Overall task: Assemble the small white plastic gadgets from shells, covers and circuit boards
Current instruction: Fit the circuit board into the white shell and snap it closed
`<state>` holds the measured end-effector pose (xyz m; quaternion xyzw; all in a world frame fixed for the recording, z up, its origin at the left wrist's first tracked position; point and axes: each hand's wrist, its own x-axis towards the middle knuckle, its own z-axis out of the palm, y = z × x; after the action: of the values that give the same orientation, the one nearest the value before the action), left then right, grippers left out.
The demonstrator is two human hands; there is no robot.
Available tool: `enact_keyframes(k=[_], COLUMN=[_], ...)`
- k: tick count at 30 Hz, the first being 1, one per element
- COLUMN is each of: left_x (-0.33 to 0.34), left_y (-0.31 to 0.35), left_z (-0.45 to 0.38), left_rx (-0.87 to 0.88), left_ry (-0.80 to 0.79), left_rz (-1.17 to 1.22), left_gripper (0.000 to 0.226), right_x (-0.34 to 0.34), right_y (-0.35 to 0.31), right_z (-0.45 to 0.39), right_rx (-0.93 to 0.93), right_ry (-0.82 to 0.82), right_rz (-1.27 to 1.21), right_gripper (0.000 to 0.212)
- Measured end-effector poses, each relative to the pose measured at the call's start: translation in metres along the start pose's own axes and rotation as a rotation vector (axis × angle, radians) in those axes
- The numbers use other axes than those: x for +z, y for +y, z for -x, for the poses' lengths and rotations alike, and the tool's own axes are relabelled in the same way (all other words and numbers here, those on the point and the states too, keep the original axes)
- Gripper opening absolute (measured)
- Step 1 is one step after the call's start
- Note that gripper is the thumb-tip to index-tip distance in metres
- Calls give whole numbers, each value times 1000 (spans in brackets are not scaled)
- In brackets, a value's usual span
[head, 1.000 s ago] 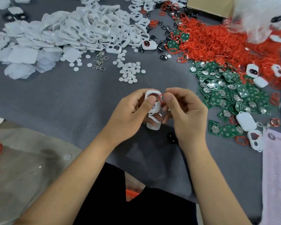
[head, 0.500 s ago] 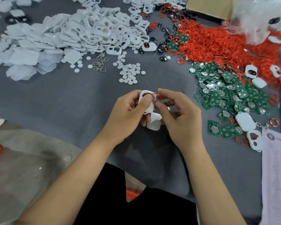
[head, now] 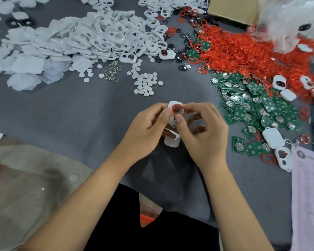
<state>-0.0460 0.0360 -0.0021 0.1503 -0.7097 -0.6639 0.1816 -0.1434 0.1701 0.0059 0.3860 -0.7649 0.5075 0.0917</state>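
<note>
Between both hands, white shell (head: 172, 113), red ring (head: 177, 108) on its cutout

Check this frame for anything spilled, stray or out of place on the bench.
Mostly sorted heaps, but a few green circuit boards sit among the red rings, away from the main board pile. Both hands, left hand and right hand, hold a white shell with a red ring against it. Nothing looks damaged.
</note>
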Motion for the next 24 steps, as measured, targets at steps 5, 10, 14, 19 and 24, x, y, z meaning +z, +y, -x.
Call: enact_keyframes(k=[5,10,14,19,24], left_x=[-1,-1,-1,-1,-1], left_y=[1,-1,-1,0,2], left_z=[0,0,0,1,1], left_rx=[14,21,19,14,3], left_ry=[-4,-6,-7,2,-3], left_rz=[-37,-64,-81,-124,-117], left_gripper=[28,29,28,29,30], right_x=[-1,-1,-1,-1,-2], right_y=[1,2,1,1,0], right_z=[-1,-1,-1,-1,-1], right_rx=[2,10,12,7,12], right_ry=[-7,0,-8,-22,-27], right_rz=[13,-10,-16,-3,-11], right_gripper=[17,17,18,18,16])
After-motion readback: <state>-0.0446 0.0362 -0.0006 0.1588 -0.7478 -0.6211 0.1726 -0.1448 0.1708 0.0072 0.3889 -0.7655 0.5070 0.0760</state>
